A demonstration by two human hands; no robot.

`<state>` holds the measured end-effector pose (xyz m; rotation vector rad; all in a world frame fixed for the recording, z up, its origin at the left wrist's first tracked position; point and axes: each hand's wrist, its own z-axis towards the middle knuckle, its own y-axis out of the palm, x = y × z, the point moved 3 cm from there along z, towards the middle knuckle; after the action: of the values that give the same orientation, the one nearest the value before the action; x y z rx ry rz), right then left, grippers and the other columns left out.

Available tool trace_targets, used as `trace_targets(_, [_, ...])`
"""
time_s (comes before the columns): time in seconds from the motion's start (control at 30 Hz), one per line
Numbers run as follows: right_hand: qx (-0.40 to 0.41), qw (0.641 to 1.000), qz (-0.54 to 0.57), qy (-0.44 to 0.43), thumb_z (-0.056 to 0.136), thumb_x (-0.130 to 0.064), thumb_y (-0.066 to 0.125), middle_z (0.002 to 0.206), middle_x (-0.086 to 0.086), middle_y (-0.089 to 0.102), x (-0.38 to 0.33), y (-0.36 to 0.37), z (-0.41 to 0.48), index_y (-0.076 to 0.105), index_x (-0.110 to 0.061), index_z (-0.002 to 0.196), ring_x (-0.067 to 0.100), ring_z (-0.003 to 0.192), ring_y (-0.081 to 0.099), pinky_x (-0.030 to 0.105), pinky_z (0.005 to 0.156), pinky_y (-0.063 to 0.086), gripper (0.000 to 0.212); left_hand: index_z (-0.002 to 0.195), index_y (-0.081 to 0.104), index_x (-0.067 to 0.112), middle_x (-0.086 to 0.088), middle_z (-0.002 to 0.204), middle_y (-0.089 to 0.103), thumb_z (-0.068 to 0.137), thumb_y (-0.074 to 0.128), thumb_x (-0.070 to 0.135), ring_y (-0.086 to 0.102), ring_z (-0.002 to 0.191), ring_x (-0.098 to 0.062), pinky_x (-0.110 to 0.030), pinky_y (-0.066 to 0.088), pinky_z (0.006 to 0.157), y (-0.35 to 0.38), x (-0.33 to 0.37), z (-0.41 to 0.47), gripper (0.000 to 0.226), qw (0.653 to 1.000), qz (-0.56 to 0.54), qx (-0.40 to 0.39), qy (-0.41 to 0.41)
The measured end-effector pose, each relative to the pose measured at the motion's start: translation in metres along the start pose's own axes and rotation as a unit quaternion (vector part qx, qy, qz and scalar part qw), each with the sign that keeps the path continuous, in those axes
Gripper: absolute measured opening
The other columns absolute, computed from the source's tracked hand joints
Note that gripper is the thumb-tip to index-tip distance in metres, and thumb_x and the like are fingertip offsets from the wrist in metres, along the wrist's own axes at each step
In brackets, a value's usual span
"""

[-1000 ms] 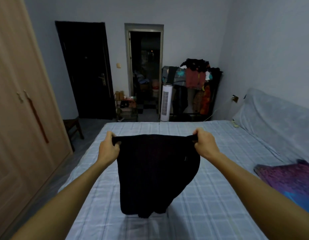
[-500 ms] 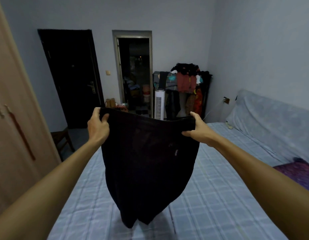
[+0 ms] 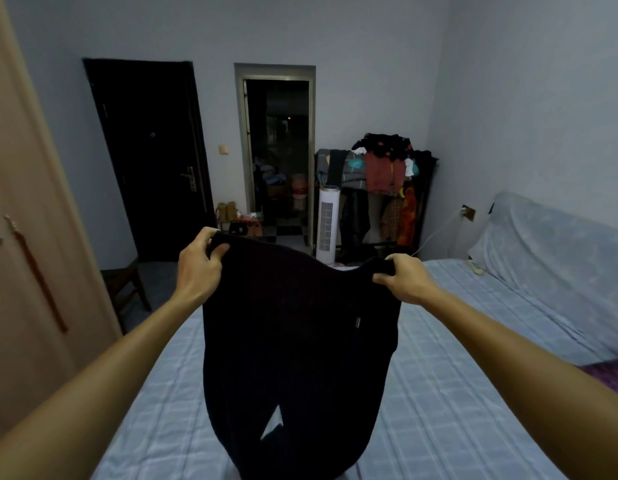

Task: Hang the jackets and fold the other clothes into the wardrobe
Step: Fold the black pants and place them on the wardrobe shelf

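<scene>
We count two hands, left hand [image 3: 198, 268] and right hand [image 3: 404, 280]; one black garment [image 3: 300, 341], one bed [image 3: 456, 393], one wardrobe [image 3: 30, 237], one tower fan [image 3: 327, 225].

Bedroom under dim, cool light. Walls [image 3: 335, 29]: plain pale blue-grey. Left: light wooden wardrobe [image 3: 30, 237], doors closed. Far wall: a closed dark door [image 3: 148, 161] with a metal handle. To its right are a small light switch [image 3: 224, 149] and an open doorway [image 3: 278, 150] onto a dark, cluttered room. A low shoe shelf [image 3: 241, 220] stands below the switch. In the corner, a white tower fan [image 3: 327, 225] stands just beside a loaded clothes rack [image 3: 387, 188]. A dark wooden chair [image 3: 123, 285] stands on the grey floor [image 3: 162, 271] beside the wardrobe. Foreground: bed [image 3: 456, 375] in pale blue checked cloth. Right wall: a socket [image 3: 468, 213] with a white cable, near a cloth-draped backrest [image 3: 560, 258].
</scene>
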<state>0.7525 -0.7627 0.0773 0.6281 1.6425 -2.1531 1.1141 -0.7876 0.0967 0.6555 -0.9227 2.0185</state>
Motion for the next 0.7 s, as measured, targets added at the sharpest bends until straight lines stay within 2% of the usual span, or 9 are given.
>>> trace_targets(0.1, [0.027,1.0,0.0,0.007,0.083,-0.02,0.07,0.083,0.003,0.068,0.011,0.002,0.027,0.067,-0.014,0.088,0.021,0.079,0.065,0.031,0.067,0.05,0.008,0.092,0.056,0.019,0.003,0.081,0.061,0.091,0.059,0.012,0.059,0.073,-0.008,-0.019,0.042,0.06,0.018,-0.006,0.008,0.007,1.0,0.011,-0.015,-0.007])
trace_targets(0.17, [0.04,0.999,-0.02,0.001,0.083,-0.017,0.069,0.086,0.005,0.069,0.018,0.002,0.048,0.07,-0.014,0.091,0.024,0.085,0.065,0.029,0.068,0.046,0.009,0.09,0.055,0.018,0.005,0.076,0.059,0.089,0.062,0.011,0.057,0.068,-0.005,-0.019,0.041,0.056,0.034,-0.011,0.016,0.01,0.999,0.04,-0.026,-0.017])
trace_targets(0.23, [0.048,0.998,-0.033,-0.015,0.082,-0.01,0.067,0.093,0.007,0.07,0.026,0.004,0.074,0.07,-0.013,0.099,0.026,0.091,0.065,0.027,0.069,0.044,0.017,0.089,0.053,0.017,0.005,0.076,0.059,0.088,0.064,0.011,0.057,0.069,-0.008,-0.02,0.041,0.054,0.054,-0.019,0.029,0.013,0.996,0.077,-0.046,-0.028])
trace_targets(0.3, [0.052,0.998,-0.036,-0.031,0.081,-0.004,0.062,0.098,0.008,0.07,0.032,0.006,0.105,0.069,-0.014,0.102,0.027,0.095,0.064,0.03,0.074,0.049,0.024,0.089,0.05,0.017,0.003,0.079,0.059,0.088,0.064,0.012,0.058,0.071,-0.012,-0.022,0.042,0.054,0.077,-0.029,0.048,0.014,0.992,0.095,-0.065,-0.051])
trace_targets(0.47, [0.057,0.994,-0.061,-0.071,0.077,0.007,0.052,0.094,0.01,0.069,0.037,0.001,0.189,0.066,-0.012,0.102,0.03,0.091,0.064,0.038,0.077,0.053,0.034,0.09,0.045,0.021,-0.003,0.081,0.06,0.091,0.056,0.007,0.06,0.065,-0.022,-0.033,0.046,0.052,0.133,-0.044,0.111,0.018,0.982,0.143,-0.093,-0.077])
trace_targets(0.57, [0.112,0.982,-0.082,-0.126,0.073,0.007,0.052,0.097,0.016,0.069,0.022,-0.025,0.241,0.066,-0.011,0.102,0.037,0.093,0.063,0.042,0.078,0.053,0.037,0.09,0.045,0.024,-0.008,0.084,0.062,0.091,0.054,0.008,0.059,0.065,-0.024,-0.036,0.049,0.053,0.147,-0.032,0.175,0.018,0.981,0.18,-0.058,-0.045])
trace_targets(0.7, [0.258,0.947,-0.085,-0.173,0.07,0.01,0.05,0.094,0.016,0.069,-0.022,-0.099,0.296,0.066,-0.009,0.099,0.038,0.087,0.063,0.041,0.073,0.053,0.039,0.097,0.048,0.018,-0.011,0.089,0.062,0.091,0.054,0.011,0.058,0.075,-0.03,-0.036,0.045,0.06,0.141,0.022,0.264,0.01,0.981,0.186,0.051,0.01])
